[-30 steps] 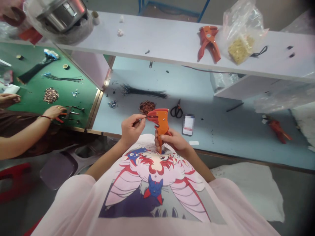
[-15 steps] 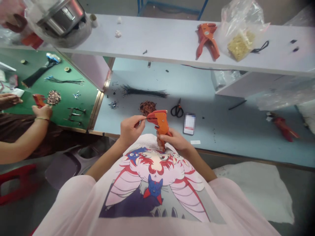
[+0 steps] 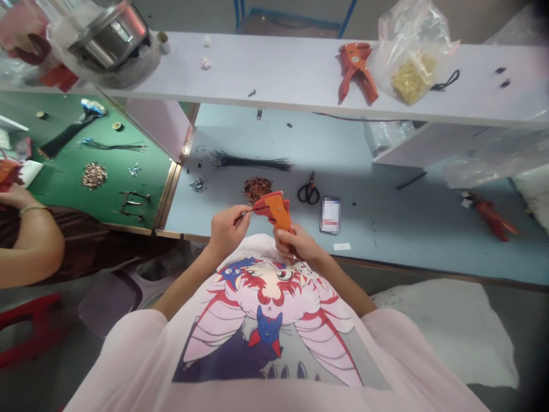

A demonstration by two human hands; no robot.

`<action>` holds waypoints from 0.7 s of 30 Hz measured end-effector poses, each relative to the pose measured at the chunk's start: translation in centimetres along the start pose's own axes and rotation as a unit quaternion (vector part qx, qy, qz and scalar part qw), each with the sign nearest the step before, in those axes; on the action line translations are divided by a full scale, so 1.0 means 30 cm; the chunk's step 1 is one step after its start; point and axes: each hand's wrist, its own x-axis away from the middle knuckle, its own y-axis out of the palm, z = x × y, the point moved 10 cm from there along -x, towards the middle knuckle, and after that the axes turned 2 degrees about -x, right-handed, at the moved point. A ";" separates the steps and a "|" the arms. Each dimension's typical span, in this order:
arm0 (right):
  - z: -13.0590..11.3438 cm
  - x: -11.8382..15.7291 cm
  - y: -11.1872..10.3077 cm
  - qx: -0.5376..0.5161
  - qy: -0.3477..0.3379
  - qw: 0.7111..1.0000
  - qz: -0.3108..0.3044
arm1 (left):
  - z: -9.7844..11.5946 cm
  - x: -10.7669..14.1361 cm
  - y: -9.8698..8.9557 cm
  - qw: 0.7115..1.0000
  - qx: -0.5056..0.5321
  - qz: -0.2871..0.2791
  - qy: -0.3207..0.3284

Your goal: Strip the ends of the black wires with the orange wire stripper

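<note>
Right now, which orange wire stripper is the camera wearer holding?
The wire stripper in the right hand; the other orange one lies on the white shelf.

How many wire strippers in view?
4: one wire stripper in the right hand; a second stripper on the white shelf; a third stripper on the blue bench, far right; a fourth stripper by a co-worker's hand, cut off at left. Others may be hidden.

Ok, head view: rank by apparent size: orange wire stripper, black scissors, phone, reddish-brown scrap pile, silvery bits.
1. orange wire stripper, though nearest the camera, so unsure
2. black scissors, phone, reddish-brown scrap pile: look alike, unranked
3. silvery bits
</note>
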 end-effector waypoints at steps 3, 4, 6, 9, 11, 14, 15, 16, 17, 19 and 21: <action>0.021 -0.017 -0.001 -0.042 0.017 0.999 -0.007 | -0.041 0.004 0.009 1.000 -0.006 0.003 -0.022; 0.019 -0.023 -0.003 -0.044 0.014 0.999 -0.016 | -0.055 0.006 0.007 0.999 -0.008 0.009 -0.030; 0.006 -0.032 -0.016 -0.042 -0.002 0.999 -0.024 | -0.072 0.012 -0.011 0.998 -0.015 0.035 -0.041; -0.026 -0.045 -0.055 -0.023 -0.033 0.999 0.007 | -0.053 0.032 -0.065 0.994 -0.039 0.100 -0.014; -0.065 -0.052 -0.082 0.006 -0.070 0.996 0.060 | -0.013 0.051 -0.096 0.988 -0.060 0.140 0.035; -0.154 -0.046 -0.080 0.060 -0.157 0.978 0.127 | 0.056 0.081 -0.111 0.972 -0.095 0.175 0.122; -0.185 -0.042 -0.063 0.080 -0.186 0.970 0.133 | 0.076 0.088 -0.108 0.967 -0.106 0.180 0.148; -0.214 -0.036 -0.042 0.101 -0.213 0.962 0.135 | 0.095 0.093 -0.103 0.961 -0.116 0.181 0.172; -0.240 -0.029 -0.021 0.126 -0.237 0.954 0.136 | 0.111 0.097 -0.098 0.956 -0.125 0.181 0.192; -0.283 -0.014 0.015 0.181 -0.271 0.934 0.145 | 0.139 0.099 -0.085 0.948 -0.140 0.175 0.225; -0.312 -0.001 0.037 0.235 -0.289 0.914 0.164 | 0.160 0.097 -0.074 0.944 -0.149 0.167 0.244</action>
